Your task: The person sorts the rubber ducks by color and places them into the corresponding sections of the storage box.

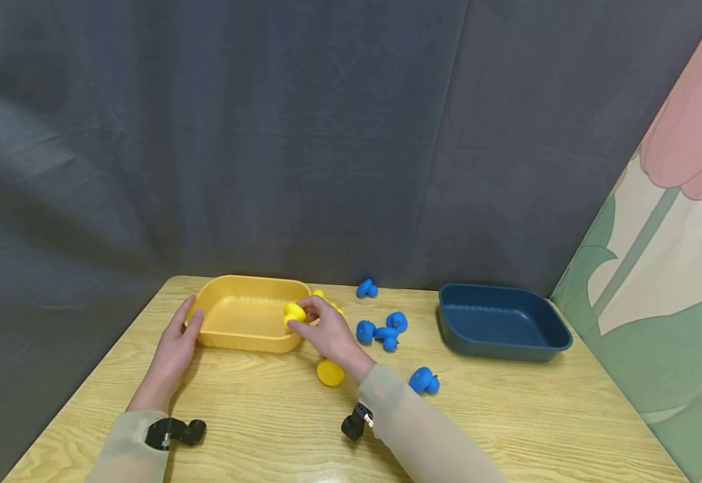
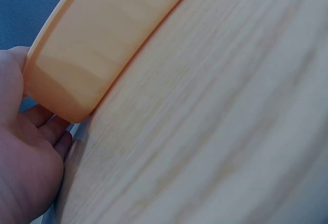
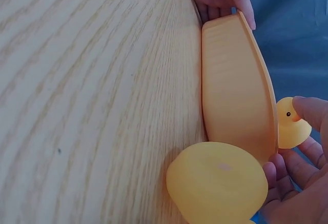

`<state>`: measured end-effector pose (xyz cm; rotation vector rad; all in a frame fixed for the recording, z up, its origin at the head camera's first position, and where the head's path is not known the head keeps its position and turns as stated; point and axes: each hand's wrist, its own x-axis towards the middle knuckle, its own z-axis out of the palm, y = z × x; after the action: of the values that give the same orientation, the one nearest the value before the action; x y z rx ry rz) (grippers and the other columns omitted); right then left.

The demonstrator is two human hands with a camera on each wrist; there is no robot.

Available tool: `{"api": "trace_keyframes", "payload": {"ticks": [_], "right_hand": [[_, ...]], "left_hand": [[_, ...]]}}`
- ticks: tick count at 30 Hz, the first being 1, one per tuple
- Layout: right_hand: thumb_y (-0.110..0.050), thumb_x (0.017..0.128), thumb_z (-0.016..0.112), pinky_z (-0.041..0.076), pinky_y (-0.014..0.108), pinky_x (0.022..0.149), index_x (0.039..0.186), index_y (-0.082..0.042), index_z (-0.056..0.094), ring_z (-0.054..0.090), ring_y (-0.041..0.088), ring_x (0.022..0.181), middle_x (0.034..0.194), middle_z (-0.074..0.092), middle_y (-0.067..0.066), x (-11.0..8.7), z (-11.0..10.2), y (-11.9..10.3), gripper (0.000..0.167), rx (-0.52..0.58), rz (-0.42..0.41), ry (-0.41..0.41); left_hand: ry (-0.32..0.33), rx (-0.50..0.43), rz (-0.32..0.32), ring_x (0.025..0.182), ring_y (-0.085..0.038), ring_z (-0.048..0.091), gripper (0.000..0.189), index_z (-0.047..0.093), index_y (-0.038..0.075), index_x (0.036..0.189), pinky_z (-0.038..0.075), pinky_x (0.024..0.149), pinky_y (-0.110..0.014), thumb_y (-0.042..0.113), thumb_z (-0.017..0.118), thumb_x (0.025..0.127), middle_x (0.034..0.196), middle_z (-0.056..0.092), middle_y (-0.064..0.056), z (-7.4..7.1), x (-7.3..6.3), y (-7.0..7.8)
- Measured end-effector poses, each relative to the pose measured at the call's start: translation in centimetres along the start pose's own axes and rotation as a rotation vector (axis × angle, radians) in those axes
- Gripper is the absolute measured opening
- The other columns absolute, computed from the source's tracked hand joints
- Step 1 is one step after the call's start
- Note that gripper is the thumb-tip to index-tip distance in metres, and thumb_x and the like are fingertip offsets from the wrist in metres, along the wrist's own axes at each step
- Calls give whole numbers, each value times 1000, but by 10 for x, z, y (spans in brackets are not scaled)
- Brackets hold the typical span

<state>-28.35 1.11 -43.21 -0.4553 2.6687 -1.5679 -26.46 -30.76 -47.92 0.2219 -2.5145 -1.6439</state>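
My right hand [image 1: 329, 332] pinches a yellow rubber duck [image 1: 294, 312] between thumb and fingers, over the right end of a yellow plastic bin [image 1: 248, 343]. In the right wrist view the held duck [image 3: 293, 126] is upright beside the rim, its black eye showing. My left hand [image 1: 176, 345] holds the bin's left end, thumb at the rim and fingers around the outer corner, as the left wrist view shows. Another yellow duck [image 1: 330, 373] lies tipped over on the table below my right hand. More yellow ducks [image 1: 319, 294] are partly hidden behind that hand.
Several blue rubber ducks [image 1: 366, 332] lie on the wooden table [image 1: 254, 416] right of my right hand, one far back and one near my right sleeve. A dark blue bin [image 1: 502, 350] stands at the right. A grey curtain [image 1: 327, 147] hangs behind.
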Motion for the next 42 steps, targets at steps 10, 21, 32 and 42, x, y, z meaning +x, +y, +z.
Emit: {"api": "trace_keyframes", "payload": {"ticks": [10, 21, 32, 42], "right_hand": [[-28, 105, 80, 57, 39, 95, 145, -17, 69, 63, 25, 117, 140, 69, 5, -2, 0, 1, 42, -4, -13, -21], [-30, 105, 81, 57, 42, 99, 149, -16, 68, 61, 34, 128, 146, 67, 10, -10, -6, 0, 48, 59, -29, -35], [-27, 105, 80, 51, 52, 116, 151, -11, 66, 61, 33, 134, 141, 71, 6, -25, -26, 0, 51, 83, -108, -42], [-30, 105, 80, 47, 53, 121, 155, -15, 66, 60, 32, 140, 147, 70, 2, -43, -40, 6, 54, 147, -89, -62]], "left_hand": [[-5, 6, -8, 169, -41, -3, 80, 2, 27, 180, 5, 134, -64, 62, 35, 116, 185, -1, -12, 0, -1, -2], [-8, 2, 0, 169, -43, -2, 82, 2, 26, 180, 6, 133, -66, 65, 35, 115, 185, 0, -13, 0, -1, -3], [-12, 9, 6, 168, -44, -2, 81, 2, 26, 180, 6, 133, -67, 64, 34, 116, 185, 0, -14, 0, -1, 0], [-8, 14, -4, 169, -44, -1, 80, 3, 27, 180, 6, 133, -67, 63, 35, 116, 185, 0, -14, 0, -1, 1]]}}
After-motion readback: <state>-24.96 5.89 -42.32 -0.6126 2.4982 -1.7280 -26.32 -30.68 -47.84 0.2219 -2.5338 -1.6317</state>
